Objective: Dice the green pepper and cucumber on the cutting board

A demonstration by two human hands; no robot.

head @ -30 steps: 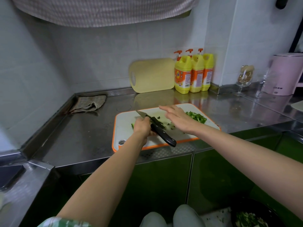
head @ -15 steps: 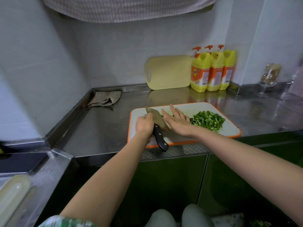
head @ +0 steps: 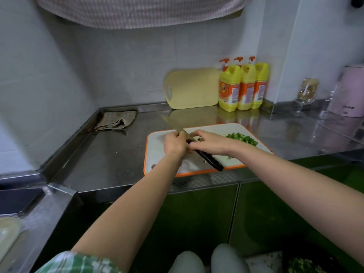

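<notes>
A white cutting board with an orange rim lies on the steel counter. A pile of diced green vegetable sits at its far right. The knife has a black handle pointing toward me, and its blade rises back-left off the board. My left hand grips the knife where blade meets handle, thumb on the blade. My right hand lies over the handle with its fingers curled on the knife right beside my left hand. A few green bits lie near the board's front edge.
A yellow board leans on the back wall beside three yellow detergent bottles. A folded cloth lies back left. A stemmed glass and a pink kettle stand at the right. The sink is on the left.
The blade has lifted off the board and now points back-left. My right hand went from lying flat against the blade to curling on the knife by the handle.
</notes>
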